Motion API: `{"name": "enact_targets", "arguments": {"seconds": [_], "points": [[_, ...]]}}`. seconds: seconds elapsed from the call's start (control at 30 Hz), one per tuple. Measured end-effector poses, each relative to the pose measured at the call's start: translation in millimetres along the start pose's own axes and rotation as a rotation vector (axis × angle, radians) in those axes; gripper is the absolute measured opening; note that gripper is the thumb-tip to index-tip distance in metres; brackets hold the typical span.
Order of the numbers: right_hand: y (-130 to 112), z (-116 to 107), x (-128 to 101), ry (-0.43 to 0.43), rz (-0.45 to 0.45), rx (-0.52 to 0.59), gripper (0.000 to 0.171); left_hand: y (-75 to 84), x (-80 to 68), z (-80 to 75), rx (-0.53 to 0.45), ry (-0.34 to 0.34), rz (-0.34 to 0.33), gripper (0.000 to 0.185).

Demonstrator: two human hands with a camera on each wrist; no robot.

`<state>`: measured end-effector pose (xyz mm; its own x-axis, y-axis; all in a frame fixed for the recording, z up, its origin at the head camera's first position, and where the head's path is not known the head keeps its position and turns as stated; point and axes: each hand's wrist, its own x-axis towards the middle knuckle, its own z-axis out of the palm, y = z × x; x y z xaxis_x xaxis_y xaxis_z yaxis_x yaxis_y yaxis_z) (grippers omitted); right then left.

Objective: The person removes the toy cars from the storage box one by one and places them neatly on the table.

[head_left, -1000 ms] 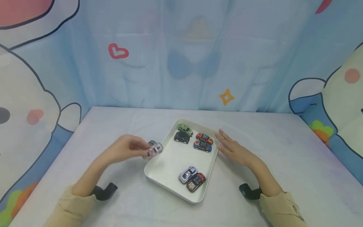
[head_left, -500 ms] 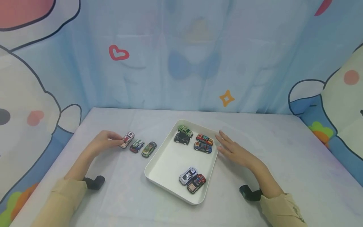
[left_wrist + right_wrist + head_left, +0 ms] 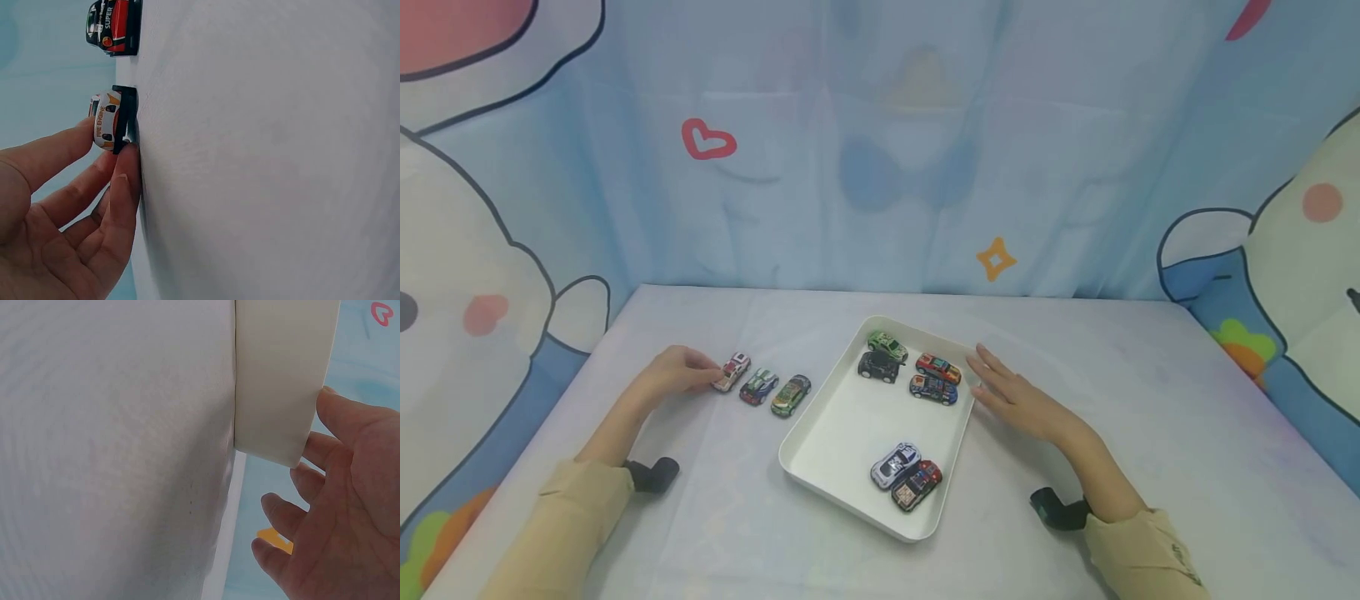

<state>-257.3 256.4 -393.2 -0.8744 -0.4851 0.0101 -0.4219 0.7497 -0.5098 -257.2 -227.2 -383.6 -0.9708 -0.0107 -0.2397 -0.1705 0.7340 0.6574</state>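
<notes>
My left hand (image 3: 681,372) pinches the end of a white toy car (image 3: 732,372) on the table, left of the tray. In the left wrist view the car's end reads "FIRE ENGINE", with the thumb on one side and fingertips against its lower edge. Beside it stand a white, blue and red toy car (image 3: 759,387) and a green and gold one (image 3: 791,396), in a slanting row. My right hand (image 3: 1018,400) rests its fingertips on the right rim of a white tray (image 3: 842,492); its fingers are extended and spread.
Inside the tray lie several more toy cars: a green one (image 3: 887,346) and a black one (image 3: 877,367), a red (image 3: 938,368) and a blue one (image 3: 933,389), and a silver (image 3: 896,465) and a dark red one (image 3: 917,486). A patterned curtain (image 3: 910,233) hangs behind the table.
The left hand has carried the white car leftward from the tray's left edge and set it down at the row's left end. The right hand has kept its place at the rim.
</notes>
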Motion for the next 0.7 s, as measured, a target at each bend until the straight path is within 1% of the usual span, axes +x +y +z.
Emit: {"name": "enact_targets", "arguments": {"seconds": [0.33, 0.4, 0.47, 0.57, 0.63, 0.7], "points": [[-1.0, -0.6, -1.4, -0.001, 0.007, 0.009, 0.057, 0.9, 1.2, 0.4, 0.041, 0.006, 0.022, 0.035], [-0.5, -0.6, -1.8, -0.001, 0.011, 0.007, 0.057, 1.9, 0.7, 0.3, 0.053, 0.007, 0.034, 0.036], [0.0, -0.5, -2.0, -0.002, 0.015, 0.006, 0.057, 3.5, -1.1, -0.4, 0.084, 0.025, 0.07, 0.037], [0.4, -0.2, -1.6, -0.007, 0.018, 0.013, 0.057, 9.8, -7.6, -2.0, 0.143, 0.1, 0.161, 0.036], [0.4, -0.2, -1.2, -0.009, 0.017, 0.022, 0.058, 20.8, -14.2, -0.9, 0.181, 0.16, 0.228, 0.034], [0.1, -0.5, -1.0, -0.009, 0.018, 0.024, 0.058, 39.4, -21.8, 3.7, 0.204, 0.19, 0.297, 0.032]]}}
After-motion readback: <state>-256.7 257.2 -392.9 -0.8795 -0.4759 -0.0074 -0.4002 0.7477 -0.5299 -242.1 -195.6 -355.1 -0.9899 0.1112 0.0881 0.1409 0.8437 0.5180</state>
